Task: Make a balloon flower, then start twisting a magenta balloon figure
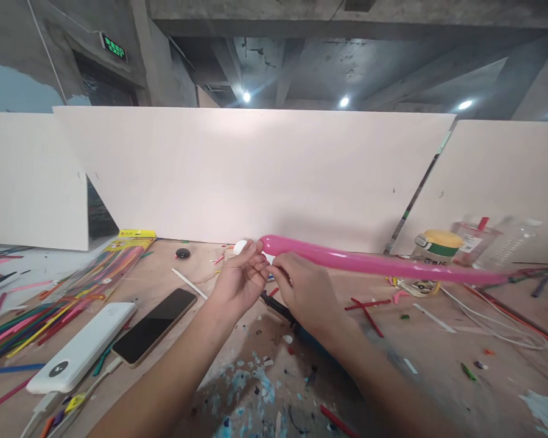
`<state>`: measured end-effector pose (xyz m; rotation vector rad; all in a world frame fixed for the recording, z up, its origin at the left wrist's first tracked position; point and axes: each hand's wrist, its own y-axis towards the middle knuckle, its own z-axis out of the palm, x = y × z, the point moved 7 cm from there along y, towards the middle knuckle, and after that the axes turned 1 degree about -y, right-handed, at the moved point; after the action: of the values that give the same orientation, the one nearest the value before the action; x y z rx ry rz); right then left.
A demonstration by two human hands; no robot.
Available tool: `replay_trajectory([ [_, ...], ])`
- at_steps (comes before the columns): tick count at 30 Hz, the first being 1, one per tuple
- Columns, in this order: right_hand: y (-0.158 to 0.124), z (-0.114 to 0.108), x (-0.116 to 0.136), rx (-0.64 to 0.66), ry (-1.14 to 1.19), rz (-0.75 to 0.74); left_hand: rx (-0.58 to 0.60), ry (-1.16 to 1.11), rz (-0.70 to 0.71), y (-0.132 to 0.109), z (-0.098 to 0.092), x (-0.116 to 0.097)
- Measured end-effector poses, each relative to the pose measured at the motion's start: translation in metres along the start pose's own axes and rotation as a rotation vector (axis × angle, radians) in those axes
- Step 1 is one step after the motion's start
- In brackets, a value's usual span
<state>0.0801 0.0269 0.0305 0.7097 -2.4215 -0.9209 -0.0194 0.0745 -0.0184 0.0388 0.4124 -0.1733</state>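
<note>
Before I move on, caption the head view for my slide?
Left hand and right hand, close together at one end of a long pink balloon, above a littered table.

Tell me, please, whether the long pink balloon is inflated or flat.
Inflated, along most of its length: the pink balloon looks rounded and glossy, stretched out plump to the right. Its far tip is too blurred to tell.

Pink balloon, white power bank, black-screened phone, brown tabletop splotched with blue
</note>
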Motion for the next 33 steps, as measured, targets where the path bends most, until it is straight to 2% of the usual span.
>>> replay_trajectory([
  [2,0.001,0.003,0.004,0.035,0.032,-0.027,-0.013,0.033,0.035,0.001,-0.003,-0.002],
  [4,0.001,0.000,0.009,0.026,0.059,-0.094,0.010,0.169,0.112,0.002,-0.003,-0.004],
  [8,0.001,-0.014,0.010,-0.028,0.194,-0.183,0.200,0.645,0.338,-0.007,0.015,-0.012],
  [10,0.001,-0.015,0.008,-0.009,0.257,-0.179,0.283,0.983,0.543,-0.019,0.029,-0.019],
  [13,0.001,-0.012,0.010,0.063,0.292,-0.190,0.338,1.464,1.042,-0.049,0.052,-0.032],
  [15,0.001,-0.012,0.012,0.108,0.302,-0.186,0.468,1.622,1.310,-0.066,0.061,-0.030],
  [17,0.001,-0.013,0.013,0.149,0.319,-0.167,0.654,1.673,1.405,-0.075,0.063,-0.023],
  [19,0.000,-0.015,0.013,0.198,0.315,-0.165,0.796,1.713,1.350,-0.074,0.061,-0.017],
  [22,-0.003,-0.016,0.009,0.253,0.242,-0.183,0.881,1.838,1.093,-0.063,0.055,-0.005],
  [24,-0.004,-0.015,0.006,0.268,0.191,-0.201,0.856,1.917,0.931,-0.056,0.051,0.000],
  [26,-0.004,-0.017,0.004,0.261,0.163,-0.226,0.803,1.908,0.836,-0.053,0.050,0.000],
  [29,-0.003,-0.023,0.004,0.216,0.180,-0.239,0.702,1.734,0.773,-0.052,0.053,-0.007],
  [33,-0.002,-0.029,0.001,0.152,0.257,-0.174,0.571,1.560,0.751,-0.051,0.054,-0.018],
])
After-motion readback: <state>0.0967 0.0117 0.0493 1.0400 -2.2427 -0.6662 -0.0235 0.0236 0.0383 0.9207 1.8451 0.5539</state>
